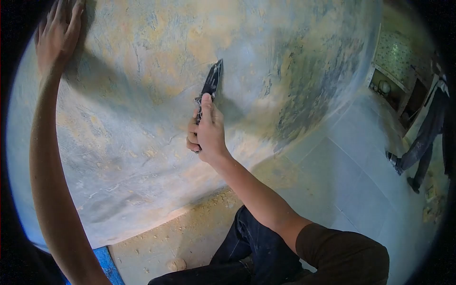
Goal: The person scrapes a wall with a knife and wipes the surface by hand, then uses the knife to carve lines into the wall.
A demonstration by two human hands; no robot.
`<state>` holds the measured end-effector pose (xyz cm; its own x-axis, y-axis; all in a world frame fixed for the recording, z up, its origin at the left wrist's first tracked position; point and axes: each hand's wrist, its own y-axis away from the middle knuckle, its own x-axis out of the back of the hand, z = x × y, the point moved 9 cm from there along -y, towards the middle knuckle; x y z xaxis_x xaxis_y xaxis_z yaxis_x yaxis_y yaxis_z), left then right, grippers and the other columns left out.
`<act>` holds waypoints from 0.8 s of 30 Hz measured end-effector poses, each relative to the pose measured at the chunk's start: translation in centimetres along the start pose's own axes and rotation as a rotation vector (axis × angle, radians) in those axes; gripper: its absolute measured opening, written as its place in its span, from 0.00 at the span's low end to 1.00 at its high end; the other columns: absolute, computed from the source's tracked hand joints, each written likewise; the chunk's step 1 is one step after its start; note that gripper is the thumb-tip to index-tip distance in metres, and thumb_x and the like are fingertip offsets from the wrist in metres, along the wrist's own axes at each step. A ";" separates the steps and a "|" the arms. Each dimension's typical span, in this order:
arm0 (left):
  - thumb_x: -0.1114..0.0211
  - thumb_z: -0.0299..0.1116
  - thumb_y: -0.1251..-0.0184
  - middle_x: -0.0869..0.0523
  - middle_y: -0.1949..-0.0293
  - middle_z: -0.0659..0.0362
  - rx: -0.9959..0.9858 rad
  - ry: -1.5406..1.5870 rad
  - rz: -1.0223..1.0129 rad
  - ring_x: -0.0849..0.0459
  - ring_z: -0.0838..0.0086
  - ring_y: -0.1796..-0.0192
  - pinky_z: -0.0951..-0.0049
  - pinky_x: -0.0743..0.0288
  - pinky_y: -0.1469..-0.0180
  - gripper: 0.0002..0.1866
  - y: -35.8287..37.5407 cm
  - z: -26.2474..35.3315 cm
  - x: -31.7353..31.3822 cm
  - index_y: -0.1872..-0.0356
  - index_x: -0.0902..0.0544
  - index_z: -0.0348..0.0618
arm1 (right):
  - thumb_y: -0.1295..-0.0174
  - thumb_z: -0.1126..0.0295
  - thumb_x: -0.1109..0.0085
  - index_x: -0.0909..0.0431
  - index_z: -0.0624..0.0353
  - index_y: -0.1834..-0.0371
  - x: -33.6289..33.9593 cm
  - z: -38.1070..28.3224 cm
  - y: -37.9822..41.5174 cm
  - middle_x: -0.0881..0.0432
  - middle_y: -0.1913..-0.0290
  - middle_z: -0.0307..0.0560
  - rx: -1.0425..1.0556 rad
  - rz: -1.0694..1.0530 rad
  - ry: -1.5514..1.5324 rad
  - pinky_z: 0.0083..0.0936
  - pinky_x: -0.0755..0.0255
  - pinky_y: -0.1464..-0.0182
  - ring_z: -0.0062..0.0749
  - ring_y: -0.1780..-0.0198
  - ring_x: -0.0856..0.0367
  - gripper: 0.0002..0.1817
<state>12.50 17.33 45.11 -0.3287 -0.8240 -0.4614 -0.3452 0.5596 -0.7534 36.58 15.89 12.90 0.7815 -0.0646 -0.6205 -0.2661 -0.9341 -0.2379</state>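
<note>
My right hand point(209, 130) is closed round the handle of a dark folding knife point(212, 80), the thumb lying along it toward the blade. The blade points up and slightly right, its tip at the surface of a patchy wall point(156, 61) with worn blue-grey and yellowish areas; whether it touches cannot be made out. At the upper left, my left hand point(59, 35) lies stretched out against the same wall, fingers extended and holding nothing. Part of that hand is cut off by the view's edge.
Crumbs and dust lie on the tiled floor point(337, 166) along the wall's foot, near a small round lump point(176, 264). A blue strip point(108, 266) shows at lower left. Another person point(425, 130) stands at the right, by a wall recess point(385, 85) holding objects.
</note>
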 end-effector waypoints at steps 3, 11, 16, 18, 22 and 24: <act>0.65 0.66 0.24 0.40 0.21 0.68 0.004 0.030 0.013 0.42 0.66 0.21 0.58 0.54 0.19 0.32 -0.3 0.2 0.1 0.23 0.39 0.75 | 0.24 0.39 0.62 0.39 0.50 0.67 1.2 1.0 0.4 0.44 0.85 0.32 -0.014 0.003 -0.009 0.23 0.54 0.88 0.19 0.90 0.51 0.26; 0.70 0.69 0.26 0.42 0.21 0.63 0.035 0.018 -0.184 0.45 0.60 0.20 0.52 0.54 0.20 0.38 -1.1 0.4 0.1 0.22 0.42 0.63 | 0.24 0.39 0.61 0.40 0.50 0.68 -1.2 0.0 -0.3 0.44 0.85 0.33 0.036 0.014 0.023 0.23 0.54 0.89 0.18 0.90 0.51 0.26; 0.64 0.63 0.22 0.41 0.21 0.70 -0.024 0.022 -0.003 0.43 0.69 0.20 0.61 0.55 0.19 0.32 -0.6 0.3 0.1 0.22 0.40 0.69 | 0.24 0.39 0.60 0.40 0.51 0.68 0.2 0.4 0.0 0.45 0.85 0.32 -0.014 -0.014 0.011 0.23 0.56 0.89 0.18 0.90 0.52 0.26; 0.64 0.63 0.22 0.40 0.21 0.70 0.001 0.047 -0.019 0.43 0.69 0.20 0.62 0.55 0.19 0.32 -1.0 0.7 0.4 0.22 0.40 0.69 | 0.24 0.40 0.60 0.41 0.50 0.68 1.8 1.6 1.1 0.46 0.86 0.31 -0.047 0.010 0.036 0.23 0.56 0.89 0.18 0.90 0.53 0.26; 0.64 0.63 0.22 0.40 0.21 0.69 -0.017 0.035 0.005 0.43 0.69 0.20 0.62 0.56 0.19 0.32 -1.0 0.9 0.6 0.22 0.40 0.68 | 0.24 0.39 0.60 0.41 0.50 0.68 1.5 1.4 1.2 0.47 0.86 0.31 -0.055 -0.008 0.047 0.23 0.56 0.89 0.18 0.90 0.54 0.26; 0.64 0.64 0.22 0.40 0.21 0.68 -0.004 0.041 0.031 0.43 0.69 0.20 0.61 0.56 0.19 0.33 -0.9 1.0 1.1 0.22 0.40 0.68 | 0.24 0.38 0.60 0.41 0.50 0.68 0.6 0.5 0.4 0.46 0.85 0.31 0.010 -0.046 0.089 0.24 0.56 0.89 0.18 0.90 0.53 0.26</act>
<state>13.34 15.88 44.81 -0.3749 -0.8020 -0.4651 -0.3374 0.5853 -0.7373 36.67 15.68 12.08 0.8402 -0.0536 -0.5397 -0.2342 -0.9334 -0.2719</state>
